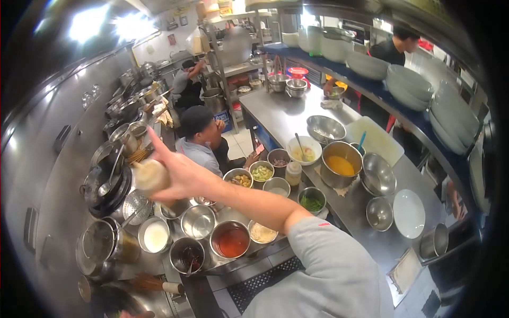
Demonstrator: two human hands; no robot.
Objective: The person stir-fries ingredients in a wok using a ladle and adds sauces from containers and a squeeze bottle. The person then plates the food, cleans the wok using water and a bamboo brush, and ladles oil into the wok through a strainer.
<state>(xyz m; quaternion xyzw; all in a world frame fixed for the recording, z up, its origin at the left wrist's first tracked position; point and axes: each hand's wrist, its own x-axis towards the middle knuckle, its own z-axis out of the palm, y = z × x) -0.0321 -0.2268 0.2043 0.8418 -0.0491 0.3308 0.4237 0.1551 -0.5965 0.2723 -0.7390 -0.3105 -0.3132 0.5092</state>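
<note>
My right hand (180,172) reaches left across the containers, one finger stretched upward. It grips a pale, blurred bottle (150,176), whose details are smeared. Below the right arm sit metal pots with orange-red sauce (229,239), dark sauce (186,255) and white liquid (156,235). At the bottom left edge only a sliver of my left hand (130,314) shows; its fingers are hidden. A wooden handle (173,288) lies above and right of it. Beside the right hand are a perforated skimmer (135,205) and a ladle (104,188).
Stacked woks and pots (95,239) line the left side. Beyond my arm, a person in a dark cap (197,127) sits low. Another person (185,79) is farther back, and one in black (389,53) stands behind the plate shelf (371,87). Bowls and a yellow-orange pot (340,165) stand on the counter.
</note>
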